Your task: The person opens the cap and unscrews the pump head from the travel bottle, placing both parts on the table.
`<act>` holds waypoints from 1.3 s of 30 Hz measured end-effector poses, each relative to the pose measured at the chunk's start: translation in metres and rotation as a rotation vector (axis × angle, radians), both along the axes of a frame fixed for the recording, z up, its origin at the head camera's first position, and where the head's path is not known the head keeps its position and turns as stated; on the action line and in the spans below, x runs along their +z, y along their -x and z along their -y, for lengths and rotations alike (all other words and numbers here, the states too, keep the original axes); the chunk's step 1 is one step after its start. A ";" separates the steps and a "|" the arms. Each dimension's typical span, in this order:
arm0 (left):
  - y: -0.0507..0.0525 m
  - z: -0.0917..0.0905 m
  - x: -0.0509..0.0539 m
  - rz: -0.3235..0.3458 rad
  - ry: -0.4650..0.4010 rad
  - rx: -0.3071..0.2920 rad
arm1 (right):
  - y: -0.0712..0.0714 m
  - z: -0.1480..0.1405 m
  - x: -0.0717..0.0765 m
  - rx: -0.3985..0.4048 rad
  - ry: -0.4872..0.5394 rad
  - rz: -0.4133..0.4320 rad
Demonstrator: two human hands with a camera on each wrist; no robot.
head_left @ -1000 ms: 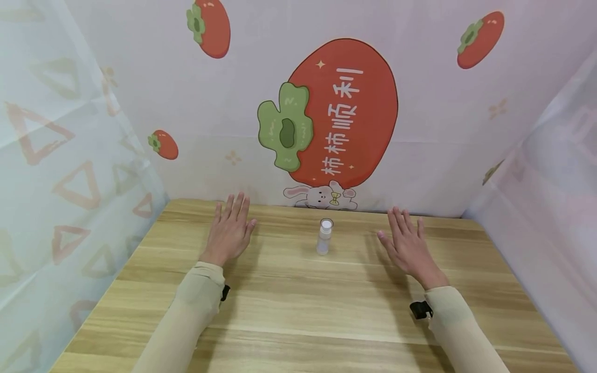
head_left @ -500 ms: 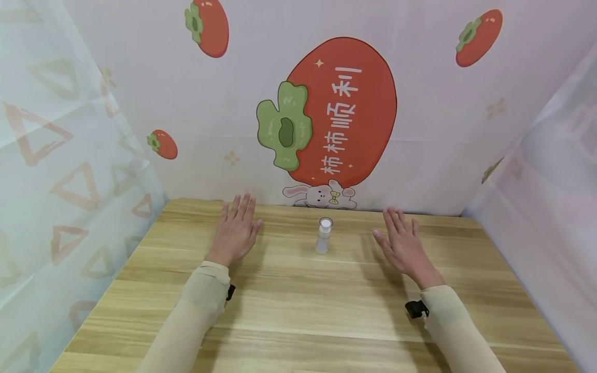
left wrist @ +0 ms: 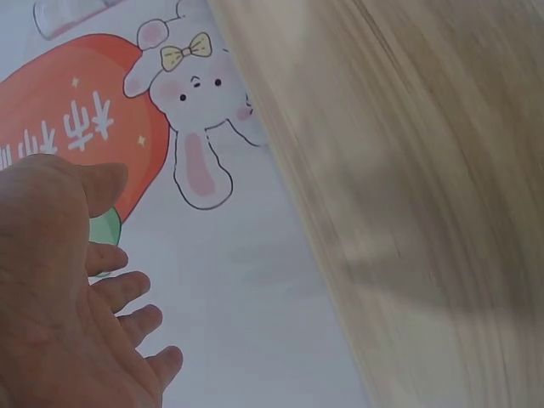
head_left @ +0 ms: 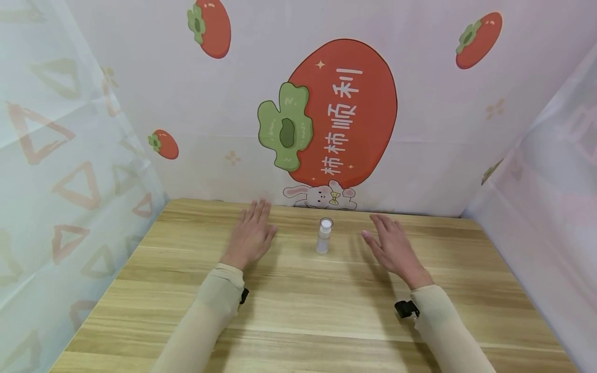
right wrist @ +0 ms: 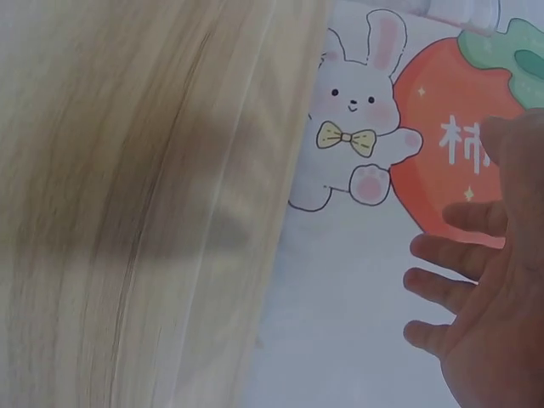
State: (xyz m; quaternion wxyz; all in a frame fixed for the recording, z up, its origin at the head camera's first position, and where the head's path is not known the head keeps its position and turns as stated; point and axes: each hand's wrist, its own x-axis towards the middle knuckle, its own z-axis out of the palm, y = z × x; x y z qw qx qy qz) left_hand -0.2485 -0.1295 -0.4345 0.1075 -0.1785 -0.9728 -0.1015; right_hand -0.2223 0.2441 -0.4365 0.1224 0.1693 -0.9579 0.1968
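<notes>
A small white bottle (head_left: 323, 238) with a clear lower part and a round top stands upright near the back of the wooden table. To its left my left hand (head_left: 250, 237) hovers with fingers extended, apart from the bottle. My right hand (head_left: 393, 249) is on the other side, its thumb spread towards the bottle. Neither hand holds anything. In the left wrist view the left hand (left wrist: 51, 289) has its fingers loosely bent, with a bit of the bottle (left wrist: 68, 15) at the top edge. The right wrist view shows the right hand (right wrist: 493, 289) likewise, and part of the bottle (right wrist: 467, 12).
The wooden table (head_left: 298, 321) runs back to a white cloth wall (head_left: 210, 114) printed with red persimmons and a rabbit. Cloth side walls (head_left: 70, 171) close in the left and right. Black straps (head_left: 407, 309) show at the wrists.
Both hands have moved inward, the left one rightward and the right one leftward, closer to the bottle. The bottle has stayed in place.
</notes>
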 end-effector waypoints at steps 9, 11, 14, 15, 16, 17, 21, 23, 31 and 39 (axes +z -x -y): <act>-0.003 -0.020 -0.004 -0.010 -0.012 -0.045 | -0.002 0.013 0.001 -0.008 0.018 0.045; -0.004 -0.024 -0.006 -0.018 -0.025 -0.062 | -0.002 0.015 0.001 -0.007 0.023 0.052; -0.005 -0.030 -0.007 -0.021 -0.049 -0.085 | -0.002 0.017 0.001 -0.002 0.030 0.055; -0.005 -0.032 -0.008 -0.016 -0.063 -0.090 | -0.002 0.018 0.001 0.001 0.032 0.055; -0.005 -0.034 -0.008 -0.014 -0.078 -0.093 | -0.002 0.019 0.001 0.003 0.033 0.055; -0.006 -0.037 -0.008 -0.007 -0.094 -0.097 | -0.002 0.020 0.001 0.005 0.034 0.055; -0.006 -0.045 -0.009 0.014 -0.139 -0.108 | -0.002 0.023 0.001 0.006 0.036 0.058; -0.007 -0.049 -0.009 0.020 -0.146 -0.111 | -0.002 0.025 0.002 0.006 0.034 0.058; -0.008 -0.061 -0.010 0.065 -0.190 -0.119 | -0.003 0.031 0.007 0.024 0.037 0.052; -0.008 -0.069 -0.010 0.137 -0.281 -0.128 | -0.003 0.036 0.011 0.036 0.048 0.051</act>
